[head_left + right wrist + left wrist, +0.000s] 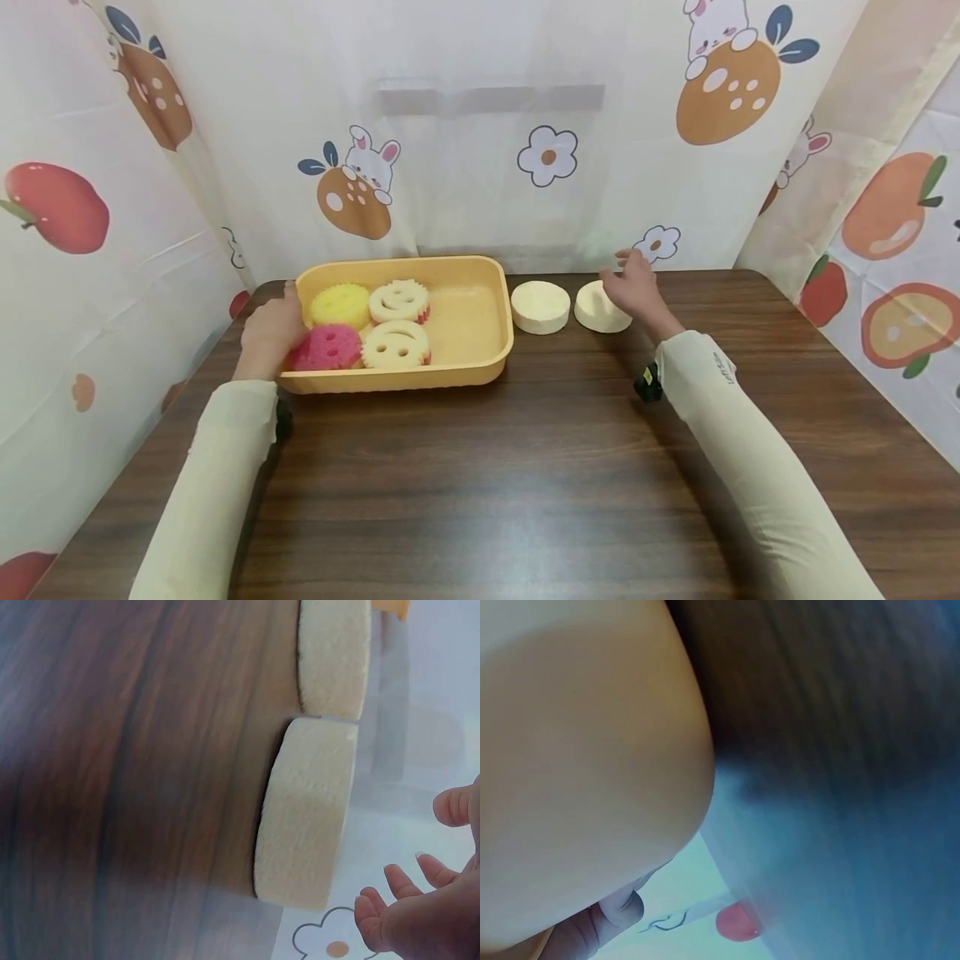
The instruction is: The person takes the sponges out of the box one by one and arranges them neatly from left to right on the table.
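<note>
My left hand (272,332) holds the left end of a yellow plastic tray (405,379); in the left wrist view its curled fingers (615,911) show only partly. On the tray's left side lie a yellow sponge (341,306), a pink sponge (327,347) with holes, and two cream smiley-face sponges (400,301) with reddish undersides. My right hand (636,287) hovers over the right one of two plain, round cream sponges, fingers spread and apart from it in the right wrist view. That right sponge (306,814) lies beside the left plain sponge (540,307) on the table.
The brown wood-grain table (480,483) reaches back to a printed curtain (480,192). More printed curtain hangs along the left and right sides. Both plain sponges lie just right of the tray, near the table's back edge.
</note>
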